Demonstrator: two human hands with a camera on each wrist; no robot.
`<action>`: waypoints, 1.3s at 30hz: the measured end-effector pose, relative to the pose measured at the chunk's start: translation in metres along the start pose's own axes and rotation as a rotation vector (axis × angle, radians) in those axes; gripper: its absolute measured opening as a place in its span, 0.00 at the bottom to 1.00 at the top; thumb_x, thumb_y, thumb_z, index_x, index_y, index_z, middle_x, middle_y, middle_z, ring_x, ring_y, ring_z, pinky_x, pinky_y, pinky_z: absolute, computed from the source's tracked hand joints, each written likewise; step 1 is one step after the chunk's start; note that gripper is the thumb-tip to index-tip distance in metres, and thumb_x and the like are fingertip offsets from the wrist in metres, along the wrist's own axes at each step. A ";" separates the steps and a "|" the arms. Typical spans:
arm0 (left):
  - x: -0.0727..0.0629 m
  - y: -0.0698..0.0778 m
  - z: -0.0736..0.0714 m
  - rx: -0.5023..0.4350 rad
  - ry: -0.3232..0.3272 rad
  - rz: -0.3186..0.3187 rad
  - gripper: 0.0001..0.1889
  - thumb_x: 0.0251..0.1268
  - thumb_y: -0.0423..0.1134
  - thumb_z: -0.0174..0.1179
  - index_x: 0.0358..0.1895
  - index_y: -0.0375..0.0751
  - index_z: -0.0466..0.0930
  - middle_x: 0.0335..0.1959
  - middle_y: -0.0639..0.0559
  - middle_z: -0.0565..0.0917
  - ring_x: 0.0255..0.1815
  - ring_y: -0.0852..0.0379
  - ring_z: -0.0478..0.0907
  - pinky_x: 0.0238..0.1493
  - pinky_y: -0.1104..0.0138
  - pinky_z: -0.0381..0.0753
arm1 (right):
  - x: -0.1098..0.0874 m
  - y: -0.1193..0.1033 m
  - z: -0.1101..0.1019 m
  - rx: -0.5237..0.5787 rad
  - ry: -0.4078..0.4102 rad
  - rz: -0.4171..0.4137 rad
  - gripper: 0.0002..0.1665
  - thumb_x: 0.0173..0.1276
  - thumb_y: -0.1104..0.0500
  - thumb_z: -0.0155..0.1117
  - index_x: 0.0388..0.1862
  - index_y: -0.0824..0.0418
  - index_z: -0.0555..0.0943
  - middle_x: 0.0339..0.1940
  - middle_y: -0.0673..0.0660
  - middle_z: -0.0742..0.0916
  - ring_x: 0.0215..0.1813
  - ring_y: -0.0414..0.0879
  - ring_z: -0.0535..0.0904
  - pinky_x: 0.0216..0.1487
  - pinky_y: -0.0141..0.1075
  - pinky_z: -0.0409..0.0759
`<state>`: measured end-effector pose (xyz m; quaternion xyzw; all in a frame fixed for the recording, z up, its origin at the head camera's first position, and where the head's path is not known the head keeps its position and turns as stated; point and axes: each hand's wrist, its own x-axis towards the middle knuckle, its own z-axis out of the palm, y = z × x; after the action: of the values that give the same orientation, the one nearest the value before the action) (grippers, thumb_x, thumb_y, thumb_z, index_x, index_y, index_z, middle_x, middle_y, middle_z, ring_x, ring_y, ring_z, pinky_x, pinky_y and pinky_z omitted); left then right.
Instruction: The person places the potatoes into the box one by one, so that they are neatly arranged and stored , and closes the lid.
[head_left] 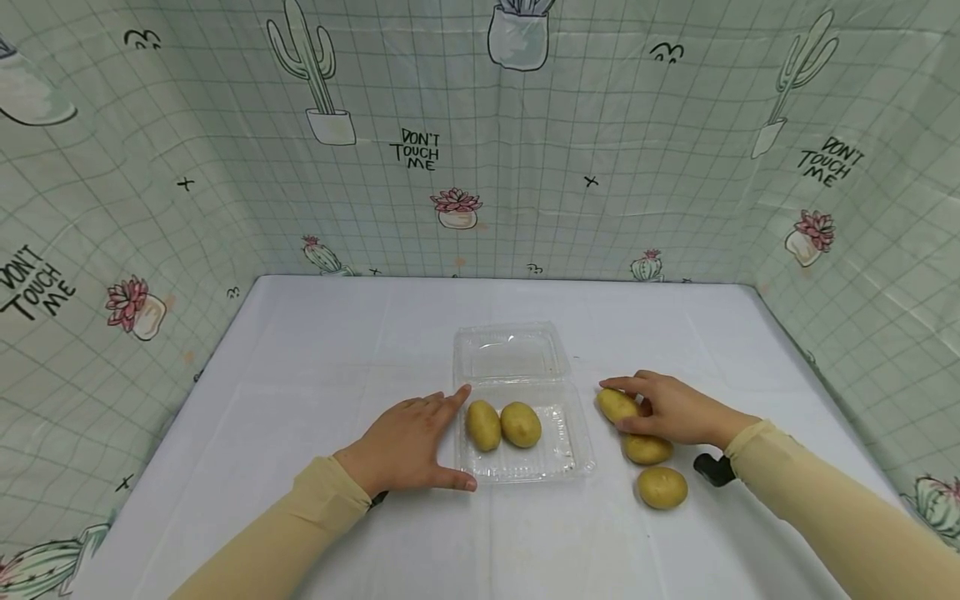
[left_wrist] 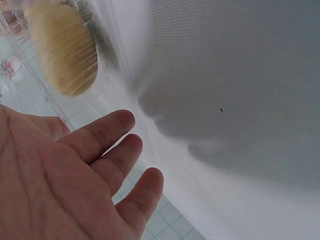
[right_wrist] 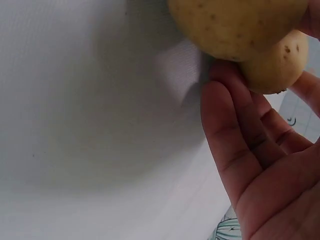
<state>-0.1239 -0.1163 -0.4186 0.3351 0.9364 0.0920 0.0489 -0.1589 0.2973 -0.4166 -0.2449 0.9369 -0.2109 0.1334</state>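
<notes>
A clear plastic clamshell box (head_left: 573, 442) lies with its lid folded back on the white table. Two potatoes (head_left: 483, 426) sit side by side in its base. My left hand (head_left: 408, 442) spreads thumb and fingers along the box's left edge, holding nothing; its palm (left_wrist: 45, 175) shows in the left wrist view. To the right of the box, my right hand (head_left: 678, 408) pinches the farthest of three loose potatoes (head_left: 617, 405) between thumb and fingers. A second potato (head_left: 648, 450) lies just under that hand, and the third potato (head_left: 663, 487) is nearer me.
A black wrist-camera piece (head_left: 714, 470) shows beneath the right wrist. Behind the white table (head_left: 337, 333) and along its sides hangs a green-grid cloth (head_left: 525, 142) printed with cacti.
</notes>
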 end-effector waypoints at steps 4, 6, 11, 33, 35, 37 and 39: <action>0.000 0.000 0.000 0.001 -0.002 -0.002 0.64 0.47 0.82 0.56 0.80 0.40 0.50 0.69 0.40 0.71 0.70 0.46 0.68 0.69 0.54 0.65 | 0.001 0.001 -0.001 0.007 -0.013 0.004 0.37 0.65 0.47 0.72 0.71 0.52 0.73 0.40 0.48 0.77 0.33 0.39 0.74 0.35 0.35 0.75; 0.000 0.000 0.000 -0.002 -0.003 -0.004 0.64 0.47 0.82 0.57 0.80 0.40 0.50 0.70 0.40 0.71 0.70 0.45 0.68 0.69 0.54 0.65 | 0.001 0.001 -0.001 0.012 -0.020 0.000 0.38 0.65 0.47 0.72 0.72 0.52 0.73 0.40 0.48 0.77 0.33 0.39 0.74 0.35 0.35 0.75; 0.000 0.001 -0.001 -0.007 -0.006 -0.010 0.64 0.46 0.81 0.58 0.80 0.40 0.50 0.70 0.40 0.71 0.70 0.44 0.68 0.69 0.53 0.65 | 0.001 0.003 -0.003 0.024 -0.028 -0.017 0.38 0.63 0.46 0.74 0.71 0.54 0.74 0.41 0.48 0.77 0.34 0.39 0.75 0.34 0.34 0.75; -0.001 0.002 -0.003 -0.003 0.002 0.003 0.64 0.48 0.81 0.57 0.80 0.39 0.51 0.69 0.40 0.72 0.70 0.44 0.68 0.69 0.54 0.65 | 0.002 -0.001 -0.003 0.036 -0.026 0.015 0.38 0.62 0.46 0.75 0.69 0.53 0.75 0.45 0.50 0.79 0.37 0.41 0.75 0.37 0.36 0.76; -0.001 0.002 -0.003 -0.007 0.002 0.008 0.64 0.48 0.81 0.57 0.80 0.39 0.51 0.69 0.41 0.72 0.70 0.44 0.68 0.70 0.54 0.65 | 0.002 -0.002 -0.004 0.037 -0.021 0.008 0.38 0.62 0.47 0.75 0.69 0.54 0.75 0.44 0.50 0.79 0.36 0.41 0.75 0.36 0.36 0.76; -0.001 0.002 -0.003 -0.006 0.003 0.011 0.64 0.48 0.81 0.57 0.80 0.38 0.51 0.69 0.40 0.72 0.70 0.44 0.68 0.69 0.54 0.65 | 0.001 -0.002 -0.004 0.034 -0.011 0.006 0.38 0.61 0.47 0.76 0.69 0.54 0.74 0.44 0.50 0.79 0.36 0.41 0.75 0.36 0.35 0.76; -0.001 0.002 -0.003 -0.009 0.004 0.012 0.63 0.48 0.81 0.57 0.79 0.38 0.51 0.69 0.41 0.72 0.70 0.44 0.68 0.69 0.54 0.65 | 0.000 -0.002 -0.005 0.025 0.003 -0.008 0.38 0.61 0.48 0.76 0.69 0.55 0.74 0.44 0.50 0.79 0.36 0.41 0.75 0.37 0.35 0.77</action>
<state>-0.1222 -0.1164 -0.4149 0.3403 0.9341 0.0970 0.0482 -0.1602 0.2973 -0.4109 -0.2468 0.9333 -0.2237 0.1343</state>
